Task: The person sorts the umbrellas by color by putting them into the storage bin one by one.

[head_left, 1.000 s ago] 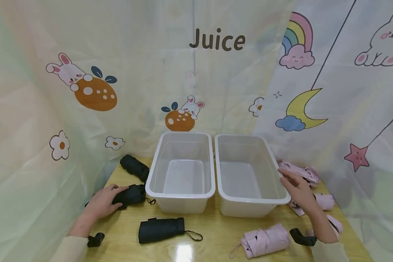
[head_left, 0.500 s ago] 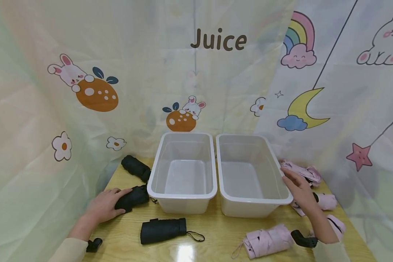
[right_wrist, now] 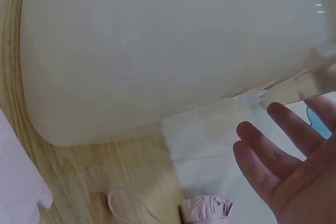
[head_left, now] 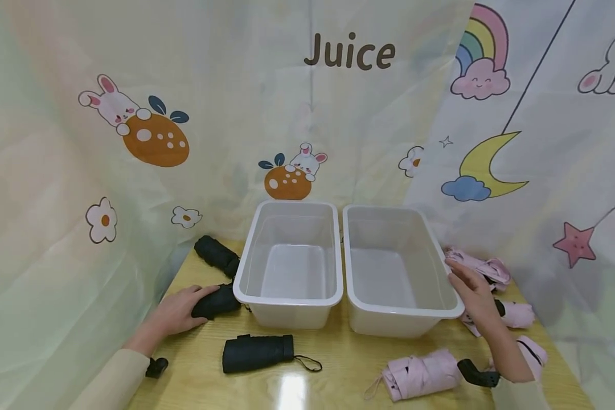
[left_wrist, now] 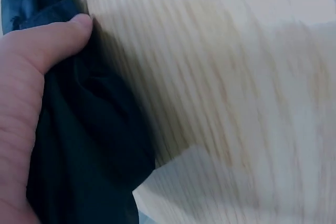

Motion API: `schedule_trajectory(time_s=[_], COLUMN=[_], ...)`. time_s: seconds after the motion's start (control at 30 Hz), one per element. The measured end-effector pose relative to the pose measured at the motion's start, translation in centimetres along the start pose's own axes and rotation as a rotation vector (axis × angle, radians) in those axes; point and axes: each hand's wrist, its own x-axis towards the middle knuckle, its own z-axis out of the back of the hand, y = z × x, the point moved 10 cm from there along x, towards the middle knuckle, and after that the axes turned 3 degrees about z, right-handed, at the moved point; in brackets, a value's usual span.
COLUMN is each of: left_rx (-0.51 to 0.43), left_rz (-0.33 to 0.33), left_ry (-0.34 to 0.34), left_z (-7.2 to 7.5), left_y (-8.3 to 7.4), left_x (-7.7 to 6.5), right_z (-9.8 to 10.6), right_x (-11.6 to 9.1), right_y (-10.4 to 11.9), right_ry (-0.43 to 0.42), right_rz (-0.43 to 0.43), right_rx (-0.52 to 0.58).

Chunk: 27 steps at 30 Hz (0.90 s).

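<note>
My left hand (head_left: 181, 310) grips a black folded umbrella (head_left: 217, 302) lying on the table, its far end close against the left white bin (head_left: 292, 316). In the left wrist view the thumb (left_wrist: 68, 35) lies across the umbrella's dark cloth (left_wrist: 89, 140); the other fingers are out of sight there. My right hand (head_left: 474, 293) is at the outer rim of the right white bin (head_left: 389, 323), fingers loosely extended and holding nothing. From the right wrist, its fingers (right_wrist: 273, 153) show spread beside the bin's wall (right_wrist: 131, 51). Both bins hold nothing.
Another black umbrella (head_left: 217, 256) lies at the back left, and one with a wrist loop (head_left: 258, 353) at the front. A pink folded umbrella (head_left: 422, 376) lies front right; several more pink ones (head_left: 517, 314) line the right edge. A printed curtain (head_left: 225, 114) hangs behind the table.
My left hand and its umbrella have shifted slightly right, towards the left bin. The right hand stays at the bin's rim. The head view has tilted a little.
</note>
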Motion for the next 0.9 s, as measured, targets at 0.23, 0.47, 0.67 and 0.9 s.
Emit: schedule_trajectory(time_s=[0.23, 0.47, 0.67, 0.9], left_rx=[-0.017, -0.082, -0.128, -0.095], left_rz=[-0.007, 0.044, 0.046, 0.036], left_ry=[-0.048, -0.119, -0.191, -0.206], left_z=[1.0, 3.7, 8.7, 14.9], left_y=[0.3, 1.2, 1.1, -0.4], left_x=[1.3, -0.3, -0.2, 2.2], right_z=[0.7, 0.3, 0.5, 0.3], right_x=[0.5, 0.0, -0.7, -0.3], right_y=[-0.1, -0.2, -0.3, -0.4], right_ry=[-0.024, -0.020, -0.016, -0.013], right_rz=[-0.008, -0.010, -0.019, -0.024], right_rx=[-0.026, -0.034, -0.052, -0.038])
